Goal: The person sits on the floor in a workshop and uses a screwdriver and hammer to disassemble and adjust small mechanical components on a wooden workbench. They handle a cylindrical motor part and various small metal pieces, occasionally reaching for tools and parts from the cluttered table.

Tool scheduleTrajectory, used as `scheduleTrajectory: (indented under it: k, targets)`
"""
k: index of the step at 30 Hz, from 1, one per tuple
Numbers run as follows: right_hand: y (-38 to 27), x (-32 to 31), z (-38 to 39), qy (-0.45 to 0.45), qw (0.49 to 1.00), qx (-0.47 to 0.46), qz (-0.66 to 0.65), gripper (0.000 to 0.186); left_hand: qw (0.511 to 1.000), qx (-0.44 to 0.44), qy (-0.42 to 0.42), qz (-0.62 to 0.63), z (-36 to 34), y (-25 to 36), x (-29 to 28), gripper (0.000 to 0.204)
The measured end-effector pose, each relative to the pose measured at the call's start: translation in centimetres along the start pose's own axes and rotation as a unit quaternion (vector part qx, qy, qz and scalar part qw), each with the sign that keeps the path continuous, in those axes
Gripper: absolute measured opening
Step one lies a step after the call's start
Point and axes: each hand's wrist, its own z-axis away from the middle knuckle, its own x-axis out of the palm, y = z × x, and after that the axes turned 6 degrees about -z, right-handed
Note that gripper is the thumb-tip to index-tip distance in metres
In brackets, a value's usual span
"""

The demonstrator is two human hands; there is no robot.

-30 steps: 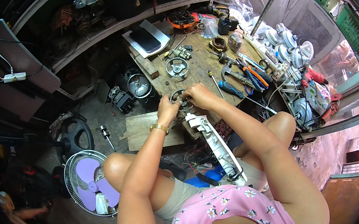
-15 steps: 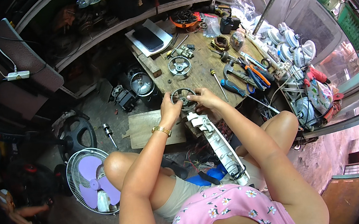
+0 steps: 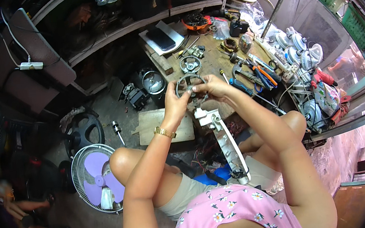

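Both hands hold a round, open-spoked metal motor end cover (image 3: 188,82) above the near edge of the wooden table. My left hand (image 3: 175,102) grips its left side, thumb pressed toward the hub. From the right, my right hand (image 3: 213,88) pinches the cover with its thumb near the centre. A similar metal end cover (image 3: 190,64) lies on the table just beyond. Below my hands, a long white plastic fan housing (image 3: 225,143) leans between my legs, its upper end close under the right hand.
Pliers (image 3: 263,77), a blue-handled screwdriver (image 3: 240,86) and a copper coil (image 3: 229,44) lie on the table (image 3: 212,63). A phone (image 3: 160,39) rests at its far left. On the floor are a purple-bladed fan (image 3: 99,180), a shafted rotor (image 3: 117,129) and a wooden board (image 3: 166,127).
My hands have lifted the end cover slightly and tipped it more upright, its ring now facing me. The whole view has shifted a little as my head moved.
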Motion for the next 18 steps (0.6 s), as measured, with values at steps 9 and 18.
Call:
scheduleTrajectory:
  k: [9,18]
  targets:
    - [-8.1,5.8,2.0,0.055,0.967,-0.229,0.1,0.037,0.99,0.013,-0.077,0.115,2.8,2.8,-2.2,0.097]
    - [-12.3,11.5,-0.5,0.09,0.884,-0.44,-0.131,0.018,0.979,-0.044,-0.181,-0.087,0.5,6.0,-9.1,0.084]
